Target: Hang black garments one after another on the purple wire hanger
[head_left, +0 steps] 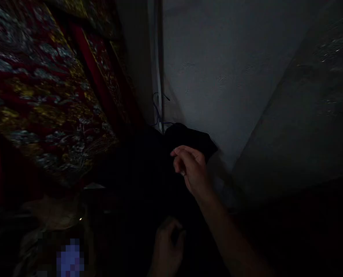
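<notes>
The scene is very dark. My right hand is raised at centre, fingers curled and pinched together just in front of a black cloth that lies against the wall; whether the fingers grip its edge is hard to see. My left hand is low at the bottom centre, fingers closed around something dark, likely the same black fabric, which I cannot make out.
A red, gold and silver patterned textile hangs at the left. A pale wall rises behind, with a thin vertical strip and blue wires in the corner. A grey speckled slab slopes at the right.
</notes>
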`<state>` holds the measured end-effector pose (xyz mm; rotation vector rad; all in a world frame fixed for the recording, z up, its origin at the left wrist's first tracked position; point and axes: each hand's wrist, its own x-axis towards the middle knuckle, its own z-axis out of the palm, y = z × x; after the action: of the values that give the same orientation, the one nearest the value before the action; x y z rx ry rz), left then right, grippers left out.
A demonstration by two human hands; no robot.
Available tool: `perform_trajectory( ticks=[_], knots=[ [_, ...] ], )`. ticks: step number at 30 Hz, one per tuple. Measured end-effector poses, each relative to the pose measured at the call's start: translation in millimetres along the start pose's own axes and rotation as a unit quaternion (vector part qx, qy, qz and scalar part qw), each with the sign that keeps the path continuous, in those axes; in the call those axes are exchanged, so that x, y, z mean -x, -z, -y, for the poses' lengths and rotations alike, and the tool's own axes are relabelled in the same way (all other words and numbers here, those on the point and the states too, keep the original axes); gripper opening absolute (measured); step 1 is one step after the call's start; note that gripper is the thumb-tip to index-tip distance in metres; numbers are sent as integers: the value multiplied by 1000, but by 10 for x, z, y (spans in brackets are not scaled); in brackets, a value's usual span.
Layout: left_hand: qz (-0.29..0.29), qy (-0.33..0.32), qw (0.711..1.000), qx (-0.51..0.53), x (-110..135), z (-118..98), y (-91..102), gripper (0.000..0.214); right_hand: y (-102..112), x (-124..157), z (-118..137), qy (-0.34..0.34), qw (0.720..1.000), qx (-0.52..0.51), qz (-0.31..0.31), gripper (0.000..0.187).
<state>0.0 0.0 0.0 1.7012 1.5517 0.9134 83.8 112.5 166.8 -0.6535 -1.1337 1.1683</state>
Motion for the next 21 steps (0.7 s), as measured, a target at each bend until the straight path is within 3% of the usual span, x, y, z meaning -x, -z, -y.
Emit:
perform_trajectory(
  ticks=[2,5,7,9,12,14,16,18,21],
  knots=[
    [101,-25,992,-74,-163,-153,182,20,33,-8,19,0,1000,5,-6,22],
    [201,-45,960,-188,-377,-317,327,23,48,-32,56,8,1000,14,-16,22],
    [223,-42,942,-247,-469,-350,312,23,38,-51,68,17,999,21,-23,23],
    [206,-34,946,-247,-507,-330,261,25,31,-61,49,29,999,26,-32,23],
    [121,-69,978,-153,-505,-298,292,23,54,-50,-28,40,998,32,-34,24],
    [8,-130,989,-64,-520,-352,456,14,80,-28,-74,38,998,51,-12,24],
    [-129,-207,970,0,-581,-488,711,13,89,1,-84,40,996,77,20,24],
    [-231,-286,930,13,-686,-674,988,13,70,33,-55,52,992,100,53,23],
    [-267,-369,890,-34,-859,-931,1308,29,13,66,23,90,985,128,69,19]
  ],
)
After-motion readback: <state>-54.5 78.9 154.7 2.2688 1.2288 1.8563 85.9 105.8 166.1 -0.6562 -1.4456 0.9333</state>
